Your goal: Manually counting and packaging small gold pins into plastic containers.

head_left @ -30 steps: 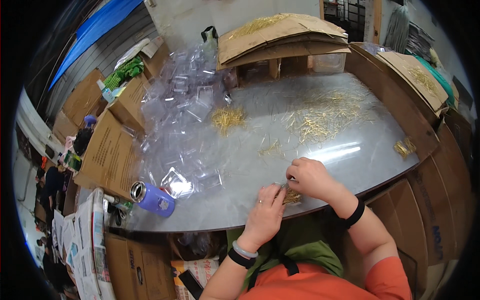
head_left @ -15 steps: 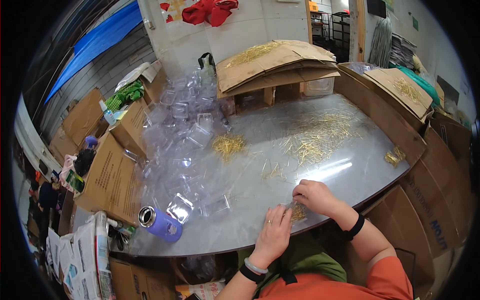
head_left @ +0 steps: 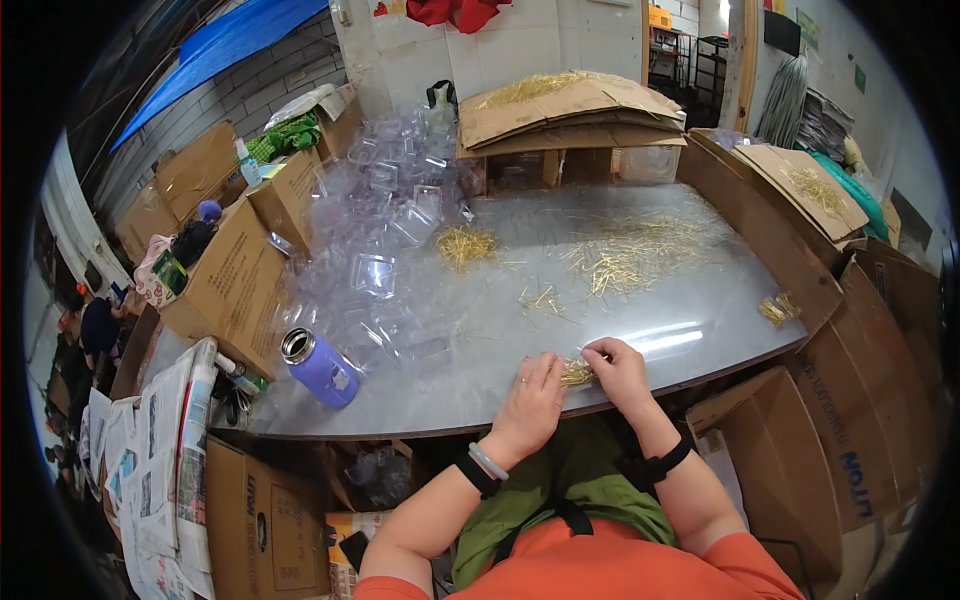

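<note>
At the table's near edge, a small bundle of thin gold-coloured wire pieces [head_left: 576,373] lies between my hands. My left hand [head_left: 533,402] has its fingers pressed together against the bundle's left side. My right hand [head_left: 620,372] is closed in a pinch at its right end; the fingertips partly hide what they grip. Beyond them lie a few loose gold pieces [head_left: 543,300], a wide scattered spread of them [head_left: 640,258], and a denser heap [head_left: 465,247]. A clump of similar pieces [head_left: 779,309] sits at the table's right edge.
Many clear plastic boxes [head_left: 373,275] pile up along the table's left side. A purple flask [head_left: 320,368], its mouth uncovered, stands at the near left. Layered cardboard [head_left: 570,115] arches over the back. Cardboard boxes [head_left: 235,285] flank the left, and a cardboard wall [head_left: 760,215] borders the right.
The view has shifted, so the table sits higher in the picture. My right hand has come down from above the bundle to its right end; my left still rests against it.
</note>
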{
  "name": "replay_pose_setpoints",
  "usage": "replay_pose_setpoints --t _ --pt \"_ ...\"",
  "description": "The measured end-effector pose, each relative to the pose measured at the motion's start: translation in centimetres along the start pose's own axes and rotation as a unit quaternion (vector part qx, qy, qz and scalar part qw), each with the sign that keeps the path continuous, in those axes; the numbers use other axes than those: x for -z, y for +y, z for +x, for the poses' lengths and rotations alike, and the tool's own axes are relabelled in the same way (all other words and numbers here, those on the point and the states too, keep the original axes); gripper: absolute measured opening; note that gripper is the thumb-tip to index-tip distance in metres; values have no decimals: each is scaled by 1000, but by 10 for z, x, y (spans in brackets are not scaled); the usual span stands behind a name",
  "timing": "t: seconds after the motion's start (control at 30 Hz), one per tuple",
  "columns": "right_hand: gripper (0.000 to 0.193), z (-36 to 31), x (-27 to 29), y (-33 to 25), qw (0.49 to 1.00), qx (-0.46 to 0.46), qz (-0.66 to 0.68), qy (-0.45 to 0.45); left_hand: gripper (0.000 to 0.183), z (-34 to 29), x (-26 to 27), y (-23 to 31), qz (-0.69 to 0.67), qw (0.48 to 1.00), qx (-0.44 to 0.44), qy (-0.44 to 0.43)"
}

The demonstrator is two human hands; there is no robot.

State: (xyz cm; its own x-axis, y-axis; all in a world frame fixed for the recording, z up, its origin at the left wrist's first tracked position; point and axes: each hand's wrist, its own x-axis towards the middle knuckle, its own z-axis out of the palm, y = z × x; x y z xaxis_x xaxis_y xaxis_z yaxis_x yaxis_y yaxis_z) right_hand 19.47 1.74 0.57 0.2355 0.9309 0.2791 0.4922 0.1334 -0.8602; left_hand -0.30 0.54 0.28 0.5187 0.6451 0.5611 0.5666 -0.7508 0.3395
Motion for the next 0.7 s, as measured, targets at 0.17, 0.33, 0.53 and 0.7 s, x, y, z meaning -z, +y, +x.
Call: replay_pose_setpoints --t 0.17,0.33,0.53,0.7 --pt "22 7 29 3 993 65 -2 -97 48 7 4 1 56 998 -37 2" --pt "38 3 36 2 982 132 -35 -128 49 5 -3 -7 17 1000 -17 8" --pt "47 -3 47 -6 984 59 -34 -164 48 8 5 -1 -48 999 23 -2" --pt "26 9 42 -3 978 -14 12 -206 47 7 13 4 -64 996 52 -39"
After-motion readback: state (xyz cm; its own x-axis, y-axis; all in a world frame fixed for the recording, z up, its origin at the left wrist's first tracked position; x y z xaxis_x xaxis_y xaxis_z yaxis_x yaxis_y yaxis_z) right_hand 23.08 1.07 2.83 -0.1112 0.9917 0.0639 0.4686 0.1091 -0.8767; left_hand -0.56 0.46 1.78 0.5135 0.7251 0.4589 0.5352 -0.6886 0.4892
